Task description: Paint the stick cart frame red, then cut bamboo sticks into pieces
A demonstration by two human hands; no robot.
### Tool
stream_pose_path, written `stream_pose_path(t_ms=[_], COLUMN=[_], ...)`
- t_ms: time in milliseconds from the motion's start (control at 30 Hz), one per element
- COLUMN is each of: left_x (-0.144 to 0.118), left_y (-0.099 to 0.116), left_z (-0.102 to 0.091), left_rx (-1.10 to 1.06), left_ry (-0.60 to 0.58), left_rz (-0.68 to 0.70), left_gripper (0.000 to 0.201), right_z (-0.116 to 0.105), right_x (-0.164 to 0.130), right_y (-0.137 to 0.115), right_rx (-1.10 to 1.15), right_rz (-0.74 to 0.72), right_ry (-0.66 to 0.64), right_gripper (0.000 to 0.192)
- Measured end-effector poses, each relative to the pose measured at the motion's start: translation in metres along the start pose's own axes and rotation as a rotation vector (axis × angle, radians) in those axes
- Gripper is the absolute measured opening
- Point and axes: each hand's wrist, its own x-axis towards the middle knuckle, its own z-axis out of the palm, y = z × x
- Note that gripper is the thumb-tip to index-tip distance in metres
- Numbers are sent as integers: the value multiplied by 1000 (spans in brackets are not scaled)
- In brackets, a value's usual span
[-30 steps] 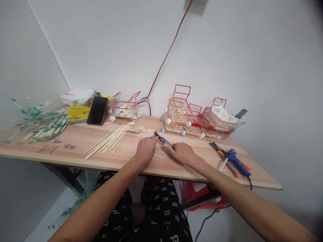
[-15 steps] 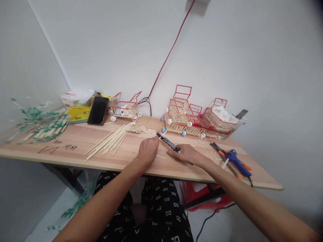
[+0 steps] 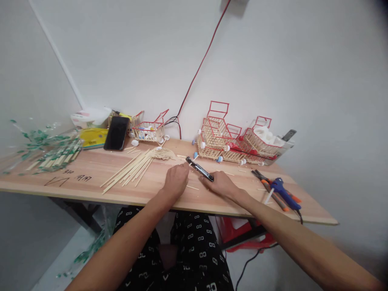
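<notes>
1. At far left on the pale wood worktop [image 3: 91, 188], bundled sticks [image 3: 60, 157] lie in clear wrapping marked with green.
2. Beside them, a yellow packet [image 3: 93, 139] sits next to a dark-screened phone [image 3: 116, 133], tilted upright.
3. Loose pale sticks [image 3: 129, 171] fan across the surface, in front of a red-rimmed miniature cart [image 3: 148, 132] filled with small, mostly white pieces.
4. Near the center, a person's left hand [image 3: 176, 178] is curled, its fingers pinched together on a thin stick [image 3: 194, 160], pale, straight and slender, angling up and away from the fingertips.
5. The stick crosses the head of a hand tool [image 3: 203, 171], slim, black and silver, held slantwise just above the worktop; whether its jaws are parted is too small to tell.
6. The right hand [image 3: 222, 184] grips the tool's near end, fingers wrapped around it and partly hidden.
7. Behind it, stick-built carts [image 3: 214, 131] with red handles stand near the wall.
8. At right, orange-handled pliers [image 3: 269, 190] lie beside a blue glue gun [image 3: 285, 194].
</notes>
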Motion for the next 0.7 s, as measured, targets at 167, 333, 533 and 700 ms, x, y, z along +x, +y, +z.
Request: stream_pose_path(t_ms=[167, 333, 533, 700], left_x=[0, 1, 1, 2], left_y=[-1, -2, -2, -6], left_z=[0, 1, 0, 6], left_rx=[13, 16, 24, 29], left_ry=[-24, -20, -29, 19], left_rz=[-12, -16, -26, -45], left_gripper=[26, 28, 27, 27], right_z=[1, 1, 4, 5], right_x=[4, 5, 9, 13], right_y=[0, -2, 0, -1], right_rx=[-40, -58, -115, -169], right_rz=[-20, -6, -12, -36], right_ry=[15, 1, 17, 47], right_gripper=[55, 53, 52, 52])
